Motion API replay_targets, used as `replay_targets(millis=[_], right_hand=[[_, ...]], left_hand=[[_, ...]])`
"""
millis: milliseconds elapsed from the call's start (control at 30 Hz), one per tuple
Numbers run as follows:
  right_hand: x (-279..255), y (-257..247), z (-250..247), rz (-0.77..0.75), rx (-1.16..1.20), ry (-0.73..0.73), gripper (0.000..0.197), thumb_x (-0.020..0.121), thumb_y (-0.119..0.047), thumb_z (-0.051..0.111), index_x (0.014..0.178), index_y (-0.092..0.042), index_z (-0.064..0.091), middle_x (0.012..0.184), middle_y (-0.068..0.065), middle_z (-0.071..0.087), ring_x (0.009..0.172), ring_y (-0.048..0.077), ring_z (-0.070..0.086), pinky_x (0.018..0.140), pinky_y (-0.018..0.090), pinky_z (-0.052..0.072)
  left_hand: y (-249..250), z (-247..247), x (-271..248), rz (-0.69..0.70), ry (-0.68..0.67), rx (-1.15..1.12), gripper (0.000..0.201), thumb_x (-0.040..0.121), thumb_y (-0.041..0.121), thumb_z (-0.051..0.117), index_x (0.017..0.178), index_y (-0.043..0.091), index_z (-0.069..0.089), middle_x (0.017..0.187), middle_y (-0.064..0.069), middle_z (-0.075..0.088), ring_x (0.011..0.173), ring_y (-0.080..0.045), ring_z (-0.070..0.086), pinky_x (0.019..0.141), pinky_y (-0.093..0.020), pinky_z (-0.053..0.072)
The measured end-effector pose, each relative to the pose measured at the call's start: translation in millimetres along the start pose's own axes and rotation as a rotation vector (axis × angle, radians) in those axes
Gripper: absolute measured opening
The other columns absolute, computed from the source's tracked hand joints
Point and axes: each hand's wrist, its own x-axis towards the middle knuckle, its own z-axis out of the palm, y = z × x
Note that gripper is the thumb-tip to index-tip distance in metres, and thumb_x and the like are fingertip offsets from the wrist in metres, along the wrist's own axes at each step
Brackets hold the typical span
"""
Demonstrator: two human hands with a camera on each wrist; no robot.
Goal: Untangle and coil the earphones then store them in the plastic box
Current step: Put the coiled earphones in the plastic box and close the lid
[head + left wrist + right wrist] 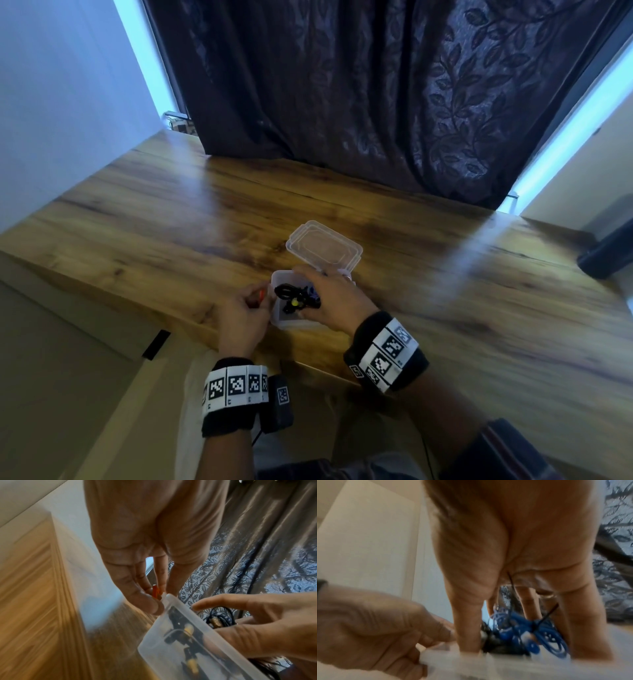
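Observation:
A clear plastic box [279,322] stands open near the table's front edge, its lid [325,246] hinged back behind it. Black earphones with yellow parts [291,299] and a blue coiled pair [313,293] lie inside it. My right hand [337,298] spreads over the box, straight fingers down around the blue coil [522,632], thumb along the near wall. My left hand [243,315] sits at the box's left corner [169,597] and pinches a small orange piece [156,592]. In the left wrist view the black earphones [185,631] show through the wall.
The wooden table [171,212] stretches wide around the box. A dark patterned curtain [376,85] hangs behind its far edge. A dark object [609,253] sits at the far right. The table's front edge [154,311] runs just beside my left hand.

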Motion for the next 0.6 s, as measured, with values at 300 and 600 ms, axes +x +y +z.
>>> replay_targets(millis=[300,600], right_hand=[[-25.5,11.8,-32.3,-0.047,-0.01,0.272,0.032,0.096,-0.029,0.066,0.125,-0.018,0.059,0.126,0.001,0.059,0.107,0.019,0.062,0.089,0.04,0.056],[15.5,46.0,-52.3,0.079,0.18,0.432,0.023,0.104,-0.017,0.047,0.088,-0.017,0.065,0.076,-0.006,0.063,0.063,0.005,0.056,0.057,0.017,0.045]], left_hand=[[1.3,3.0,0.8,0.053,0.015,0.075,0.01,0.093,0.025,0.065,0.103,0.023,0.066,0.083,0.014,0.063,0.08,-0.003,0.06,0.065,-0.023,0.046],[-3.1,2.8,4.4,0.001,-0.003,0.085,0.004,0.094,0.029,0.064,0.091,0.03,0.064,0.086,0.007,0.066,0.082,-0.009,0.061,0.063,-0.024,0.044]])
